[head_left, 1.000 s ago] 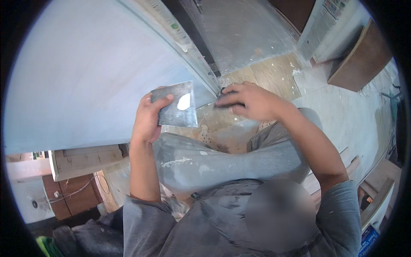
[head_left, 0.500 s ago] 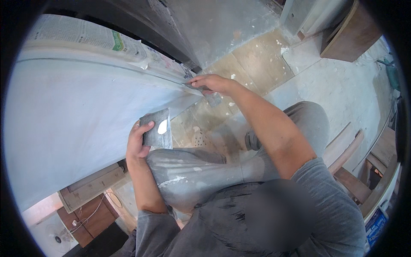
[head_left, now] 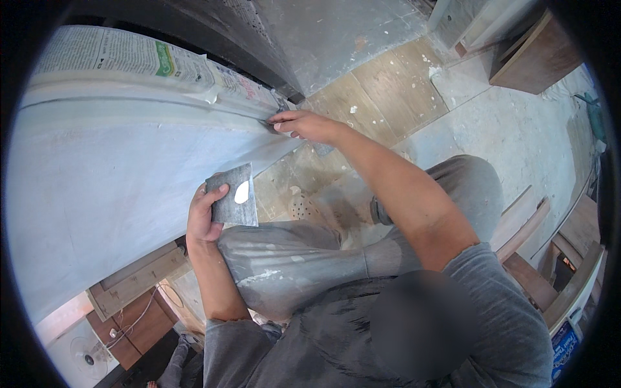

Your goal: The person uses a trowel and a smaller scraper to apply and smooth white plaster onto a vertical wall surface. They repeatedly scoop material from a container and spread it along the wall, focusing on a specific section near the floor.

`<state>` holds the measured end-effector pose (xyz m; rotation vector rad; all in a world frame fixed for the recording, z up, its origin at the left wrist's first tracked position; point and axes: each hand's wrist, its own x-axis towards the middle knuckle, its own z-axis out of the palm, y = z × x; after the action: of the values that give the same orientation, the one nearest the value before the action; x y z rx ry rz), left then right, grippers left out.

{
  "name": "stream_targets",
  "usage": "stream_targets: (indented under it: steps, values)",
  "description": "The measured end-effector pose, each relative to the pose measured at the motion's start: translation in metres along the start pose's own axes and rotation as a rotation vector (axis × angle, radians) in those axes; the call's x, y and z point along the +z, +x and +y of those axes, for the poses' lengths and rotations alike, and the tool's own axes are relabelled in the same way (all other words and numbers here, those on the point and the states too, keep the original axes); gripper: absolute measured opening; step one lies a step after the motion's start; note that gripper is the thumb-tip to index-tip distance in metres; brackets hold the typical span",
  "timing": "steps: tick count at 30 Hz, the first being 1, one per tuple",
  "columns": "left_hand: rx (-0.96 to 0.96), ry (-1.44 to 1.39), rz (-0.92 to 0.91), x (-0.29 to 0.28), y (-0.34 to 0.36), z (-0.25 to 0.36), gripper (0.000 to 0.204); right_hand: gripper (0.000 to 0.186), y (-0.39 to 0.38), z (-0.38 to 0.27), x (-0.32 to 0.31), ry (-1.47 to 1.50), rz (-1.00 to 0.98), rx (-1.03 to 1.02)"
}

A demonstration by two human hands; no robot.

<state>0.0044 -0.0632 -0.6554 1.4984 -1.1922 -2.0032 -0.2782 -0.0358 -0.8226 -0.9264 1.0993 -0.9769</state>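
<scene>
My left hand [head_left: 206, 210] grips a flat grey metal plate [head_left: 234, 210], thumb on its face. A dab of white putty [head_left: 242, 192] sits on the plate beside the thumb. Farther off, my right hand [head_left: 303, 126] is closed round a thin scraper [head_left: 284, 132], mostly hidden by the fingers. Its fingertips are at the far end of a smooth whitish panel [head_left: 116, 161], close to a dark groove along the upper edge. Printed newspaper [head_left: 123, 55] covers the ledge above that groove.
White specks dot the tan floor tiles [head_left: 381, 97]. Wooden boards [head_left: 524, 223] lie at the right, and a brown cabinet [head_left: 533, 58] stands at the far right. A white fan [head_left: 87, 357] is at the lower left, near a grey-clothed limb [head_left: 173, 363].
My right hand has moved left along the panel edge. The left hand and plate have barely shifted. A grey-clothed limb has come into view at the lower left.
</scene>
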Motion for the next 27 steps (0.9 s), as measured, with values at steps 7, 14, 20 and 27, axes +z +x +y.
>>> stream_targets:
  steps: [7, 14, 20, 27]
  values:
    - [-0.011, 0.054, 0.001, -0.004, 0.003, -0.004, 0.039, 0.046, -0.006, 0.003, 0.010, 0.006, 0.020, 0.049]
    - [-0.008, 0.061, 0.008, 0.002, 0.002, -0.002, 0.039, 0.045, -0.023, 0.018, 0.001, -0.041, -0.009, 0.056]
    - [-0.019, 0.066, 0.018, 0.003, 0.000, 0.000, 0.039, 0.046, -0.010, 0.025, -0.001, -0.039, 0.084, 0.003]
    - [-0.004, 0.056, 0.042, -0.003, -0.001, -0.005, 0.038, 0.047, 0.006, 0.036, -0.001, -0.026, 0.117, -0.020]
